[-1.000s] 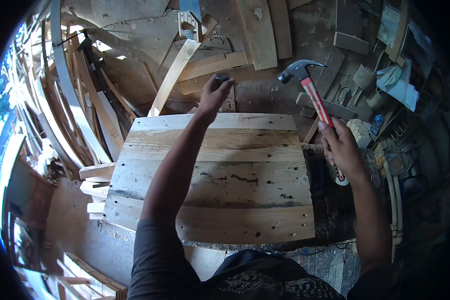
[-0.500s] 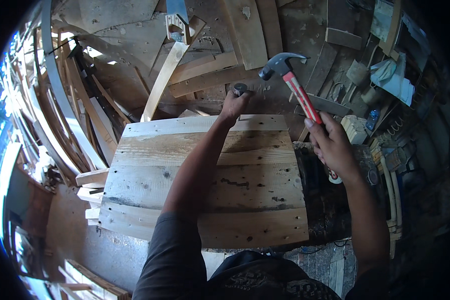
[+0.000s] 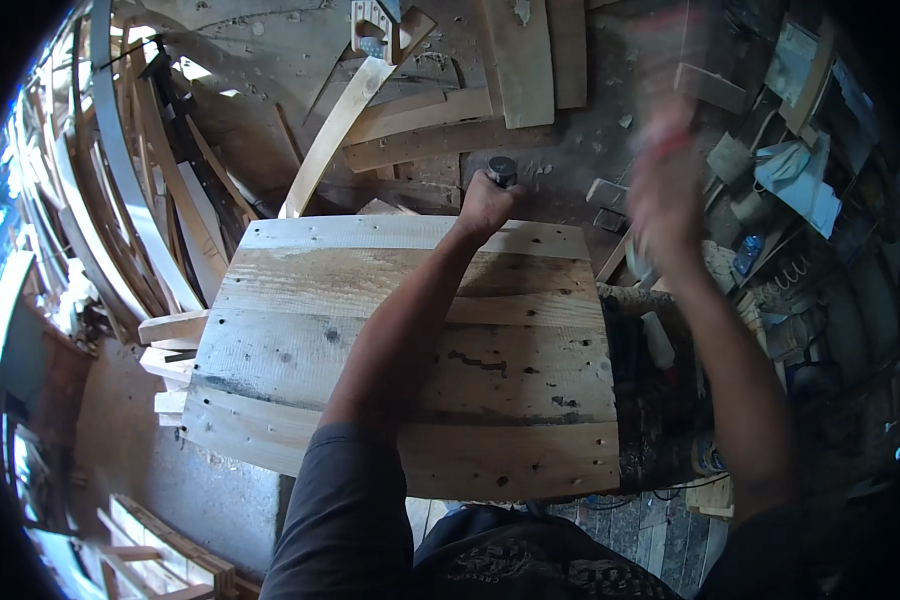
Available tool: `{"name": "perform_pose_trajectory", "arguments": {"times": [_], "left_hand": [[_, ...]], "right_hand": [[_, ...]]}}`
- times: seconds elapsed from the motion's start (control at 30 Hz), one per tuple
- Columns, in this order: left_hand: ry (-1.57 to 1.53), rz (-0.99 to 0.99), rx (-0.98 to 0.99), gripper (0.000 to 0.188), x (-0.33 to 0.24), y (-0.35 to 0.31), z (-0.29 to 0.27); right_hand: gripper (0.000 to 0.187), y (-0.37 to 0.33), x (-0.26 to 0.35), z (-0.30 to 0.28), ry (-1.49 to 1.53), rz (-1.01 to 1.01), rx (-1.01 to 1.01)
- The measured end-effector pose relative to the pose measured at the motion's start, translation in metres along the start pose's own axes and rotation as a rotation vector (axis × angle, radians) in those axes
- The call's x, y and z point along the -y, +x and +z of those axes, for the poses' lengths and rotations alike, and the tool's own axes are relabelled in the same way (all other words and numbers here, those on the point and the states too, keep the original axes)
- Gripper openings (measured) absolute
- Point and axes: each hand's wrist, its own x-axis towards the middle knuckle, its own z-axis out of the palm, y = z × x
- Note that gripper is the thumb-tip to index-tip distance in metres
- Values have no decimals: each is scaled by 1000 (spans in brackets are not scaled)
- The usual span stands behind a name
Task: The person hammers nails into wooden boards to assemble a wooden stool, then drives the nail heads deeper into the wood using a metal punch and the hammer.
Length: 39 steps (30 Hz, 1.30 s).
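Note:
My left hand (image 3: 488,208) is closed around an upright tool with a dark round top (image 3: 502,170), which could be a chisel or punch. It is at the far edge of a wooden plank panel (image 3: 370,345); the tool's lower end is hidden by my hand. Motion smears my right hand (image 3: 670,215), raised beyond the panel's far right corner. It grips the claw hammer by its red handle (image 3: 662,135), and the hammer's head is a faint blur above. Small dark holes dot the panel's planks.
A handsaw (image 3: 375,30) rests by a slanted board (image 3: 340,130) beyond the panel. Long timber strips (image 3: 135,180) lean at the left, with more wood stacked (image 3: 165,555) at lower left. A dark bench surface (image 3: 650,400) and clutter lie to the right.
My right hand has swung the hammer up and away, blurring both. My left hand, with its tool, appears slightly further right, and the whole view has shifted a little.

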Motion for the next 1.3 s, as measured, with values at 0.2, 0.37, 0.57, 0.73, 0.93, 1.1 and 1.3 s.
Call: {"name": "perform_pose_trajectory", "arguments": {"times": [0.2,0.37,0.57,0.73,0.93,1.1,1.3], "left_hand": [[-4,38,-40,10,-5,-9,-9],[1,3,-4,16,3,-1,-12],[-65,15,35,26,4,6,4],[-80,-22,42,22,-1,0,4],[-440,209,-73,32,-112,-11,-22],[-94,289,179,49,-210,-112,-37],[-243,-293,-167,33,-192,-274,-46]], "right_hand": [[29,13,9,-16,16,140,426],[31,64,60,-59,576,-28,-169],[32,-26,-11,24,-285,208,565],[29,-85,-7,-35,-46,308,349],[22,-175,10,-91,371,807,230],[22,-239,-12,-130,419,836,231],[20,-278,-32,-133,594,853,271]]}}
